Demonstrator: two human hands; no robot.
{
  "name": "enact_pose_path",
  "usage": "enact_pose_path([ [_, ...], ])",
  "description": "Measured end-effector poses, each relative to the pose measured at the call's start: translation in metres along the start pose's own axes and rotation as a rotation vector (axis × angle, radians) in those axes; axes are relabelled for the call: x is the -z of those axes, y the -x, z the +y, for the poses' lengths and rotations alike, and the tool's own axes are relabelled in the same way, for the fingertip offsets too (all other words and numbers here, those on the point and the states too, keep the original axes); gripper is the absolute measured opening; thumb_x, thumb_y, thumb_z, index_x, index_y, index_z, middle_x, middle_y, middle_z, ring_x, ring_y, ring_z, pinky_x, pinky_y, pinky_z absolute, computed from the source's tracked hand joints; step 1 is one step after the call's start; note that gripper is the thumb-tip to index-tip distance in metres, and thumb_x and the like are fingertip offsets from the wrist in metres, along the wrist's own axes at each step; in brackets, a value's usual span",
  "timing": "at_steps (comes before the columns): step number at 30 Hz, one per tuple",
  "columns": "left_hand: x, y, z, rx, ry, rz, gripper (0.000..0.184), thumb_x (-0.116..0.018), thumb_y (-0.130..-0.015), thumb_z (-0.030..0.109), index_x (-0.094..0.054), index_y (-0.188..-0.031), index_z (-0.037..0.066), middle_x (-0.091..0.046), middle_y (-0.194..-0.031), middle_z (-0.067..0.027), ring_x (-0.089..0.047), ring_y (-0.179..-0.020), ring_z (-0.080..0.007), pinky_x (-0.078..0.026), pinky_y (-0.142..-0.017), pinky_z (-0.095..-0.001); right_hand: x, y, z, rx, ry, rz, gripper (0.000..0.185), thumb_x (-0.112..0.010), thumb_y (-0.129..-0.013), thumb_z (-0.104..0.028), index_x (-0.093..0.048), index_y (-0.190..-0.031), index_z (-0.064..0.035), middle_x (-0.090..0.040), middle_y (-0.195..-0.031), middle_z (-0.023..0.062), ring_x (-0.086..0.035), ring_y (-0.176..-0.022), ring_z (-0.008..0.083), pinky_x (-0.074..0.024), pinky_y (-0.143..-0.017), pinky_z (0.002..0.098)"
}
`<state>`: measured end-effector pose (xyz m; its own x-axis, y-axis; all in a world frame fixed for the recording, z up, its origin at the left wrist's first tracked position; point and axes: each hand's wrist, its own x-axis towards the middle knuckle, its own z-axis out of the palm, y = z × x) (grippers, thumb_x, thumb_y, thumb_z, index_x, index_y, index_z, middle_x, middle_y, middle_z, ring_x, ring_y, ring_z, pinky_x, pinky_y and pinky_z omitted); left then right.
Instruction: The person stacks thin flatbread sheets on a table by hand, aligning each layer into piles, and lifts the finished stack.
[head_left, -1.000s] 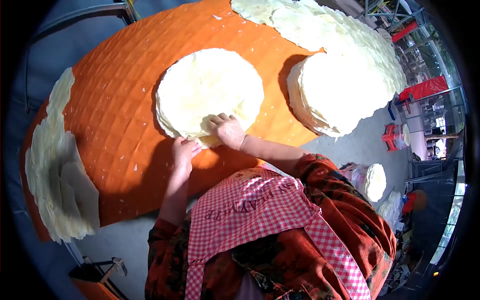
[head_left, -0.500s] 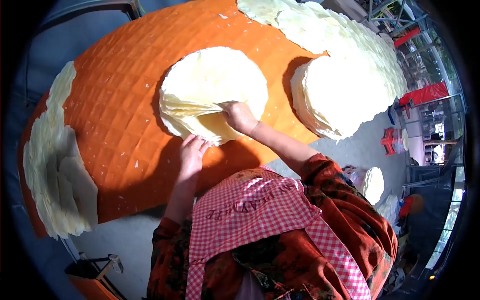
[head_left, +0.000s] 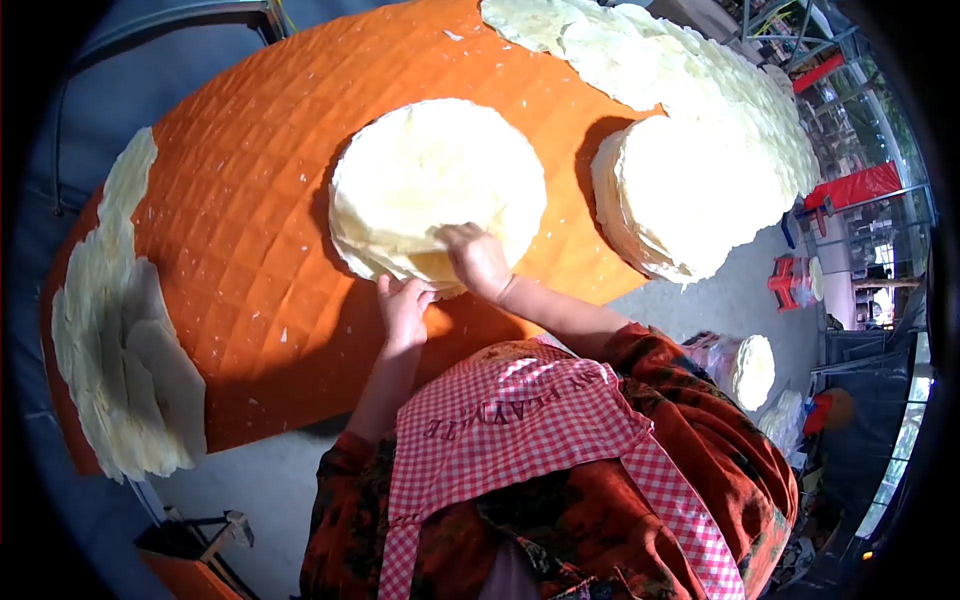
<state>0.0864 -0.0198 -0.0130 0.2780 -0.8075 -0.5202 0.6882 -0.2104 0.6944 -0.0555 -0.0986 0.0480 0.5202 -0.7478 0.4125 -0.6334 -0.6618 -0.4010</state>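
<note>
A round stack of thin pale sheets (head_left: 430,185) lies on the orange table cover (head_left: 240,250). My left hand (head_left: 403,308) is at the stack's near edge, its thumb and fingers apart and touching the rim; whether a sheet edge is between them cannot be made out. My right hand (head_left: 474,260) rests on the near right part of the top, fingers bent and slightly blurred, with a sheet edge lying near them. To the right stands a taller round stack (head_left: 670,200), brightly lit.
Overlapping pale sheets (head_left: 690,75) spread along the far right of the table, and more sheets (head_left: 130,370) cover its left end. On the floor at right are a red stool (head_left: 785,284) and a bagged round stack (head_left: 752,372).
Half a second ago my right hand held up several folded-back sheets; now they lie down flat and the hand is lower on them. My left hand has stayed near the rim.
</note>
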Motion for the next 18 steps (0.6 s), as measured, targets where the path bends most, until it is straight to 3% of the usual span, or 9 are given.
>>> enact_pose_path([
  [1, -0.006, 0.003, 0.004, 0.001, 0.017, 0.025, 0.040, -0.053, -0.083, -0.007, -0.039, -0.116, 0.012, -0.058, -0.102, -0.0091, -0.061, -0.088, -0.0208, -0.053, -0.066, -0.0351, -0.004, 0.005, -0.002, -0.011, 0.030, -0.136, 0.039, -0.062, -0.073, -0.010, -0.060, -0.112, -0.0067, -0.062, -0.114, 0.0117, -0.059, -0.097, 0.0305, -0.0500, -0.080, 0.0397],
  [3, -0.018, 0.008, 0.010, 0.002, 0.058, 0.077, 0.040, -0.052, -0.083, -0.007, -0.038, -0.116, 0.012, -0.057, -0.101, -0.0091, -0.061, -0.087, -0.0200, -0.052, -0.064, -0.0337, 0.002, 0.012, -0.013, 0.001, -0.009, -0.200, 0.054, -0.069, -0.071, -0.016, -0.054, -0.122, -0.0046, -0.057, -0.121, 0.0149, -0.055, -0.107, 0.0329, -0.0467, -0.089, 0.0411],
  [6, -0.015, 0.009, 0.011, -0.003, -0.012, 0.030, 0.039, -0.056, -0.087, -0.002, -0.036, -0.118, 0.011, -0.056, -0.107, -0.0100, -0.060, -0.087, -0.0187, -0.052, -0.064, -0.0322, 0.008, 0.012, -0.022, -0.010, -0.029, -0.170, 0.072, -0.076, -0.066, -0.025, -0.047, -0.128, -0.0022, -0.055, -0.124, 0.0167, -0.054, -0.111, 0.0339, -0.0441, -0.093, 0.0425],
  [10, -0.023, 0.012, 0.014, 0.009, -0.055, 0.053, 0.033, -0.054, -0.091, 0.001, -0.038, -0.117, 0.009, -0.058, -0.100, -0.0086, -0.059, -0.079, -0.0160, -0.051, -0.061, -0.0311, 0.000, 0.005, -0.020, -0.172, -0.091, -0.263, 0.086, -0.082, -0.056, -0.028, -0.045, -0.129, -0.0009, -0.054, -0.124, 0.0181, -0.054, -0.112, 0.0346, -0.0463, -0.090, 0.0420],
  [13, -0.016, 0.000, 0.002, -0.018, -0.058, 0.032, 0.028, -0.053, -0.090, 0.000, -0.042, -0.115, 0.009, -0.060, -0.095, -0.0075, -0.059, -0.078, -0.0156, -0.051, -0.062, -0.0317, -0.008, 0.002, -0.026, -0.046, 0.105, -0.224, 0.085, -0.082, -0.053, -0.026, -0.046, -0.127, -0.0024, -0.055, -0.121, 0.0182, -0.055, -0.109, 0.0340, -0.0487, -0.087, 0.0403],
  [14, -0.012, -0.005, -0.001, -0.017, -0.070, 0.002, 0.027, -0.053, -0.090, 0.000, -0.044, -0.114, 0.009, -0.060, -0.094, -0.0072, -0.059, -0.078, -0.0156, -0.051, -0.062, -0.0319, -0.007, -0.003, -0.022, -0.009, 0.064, -0.282, 0.061, -0.079, -0.057, -0.025, -0.057, -0.111, -0.0031, -0.061, -0.106, 0.0185, -0.061, -0.098, 0.0329, -0.0505, -0.080, 0.0406],
  [16, -0.009, -0.013, -0.005, 0.041, -0.058, 0.107, 0.026, -0.053, -0.089, -0.001, -0.045, -0.113, 0.008, -0.060, -0.097, -0.0068, -0.061, -0.082, -0.0174, -0.053, -0.063, -0.0327, 0.020, -0.045, -0.018, -0.184, 0.213, -0.610, 0.031, -0.071, -0.068, -0.023, -0.064, -0.091, -0.0031, -0.064, -0.088, 0.0192, -0.063, -0.086, 0.0334, -0.0509, -0.074, 0.0426],
  [17, -0.004, -0.017, -0.010, 0.074, -0.052, 0.164, 0.026, -0.053, -0.089, -0.001, -0.046, -0.112, 0.008, -0.060, -0.098, -0.0065, -0.061, -0.084, -0.0183, -0.054, -0.063, -0.0332, 0.018, -0.069, 0.016, -0.150, 0.205, -0.535, 0.034, -0.072, -0.068, -0.030, -0.065, -0.087, -0.0023, -0.065, -0.087, 0.0190, -0.064, -0.080, 0.0346, -0.0523, -0.073, 0.0423],
  [18, 0.012, -0.030, -0.025, -0.047, -0.144, 0.066, 0.028, -0.054, -0.088, -0.001, -0.047, -0.114, 0.005, -0.060, -0.101, -0.0081, -0.062, -0.088, -0.0197, -0.054, -0.065, -0.0341, 0.042, -0.106, 0.030, -0.257, 0.159, -0.450, 0.023, -0.065, -0.076, -0.024, -0.066, -0.085, -0.0037, -0.064, -0.089, 0.0201, -0.064, -0.085, 0.0344, -0.0518, -0.075, 0.0423],
])
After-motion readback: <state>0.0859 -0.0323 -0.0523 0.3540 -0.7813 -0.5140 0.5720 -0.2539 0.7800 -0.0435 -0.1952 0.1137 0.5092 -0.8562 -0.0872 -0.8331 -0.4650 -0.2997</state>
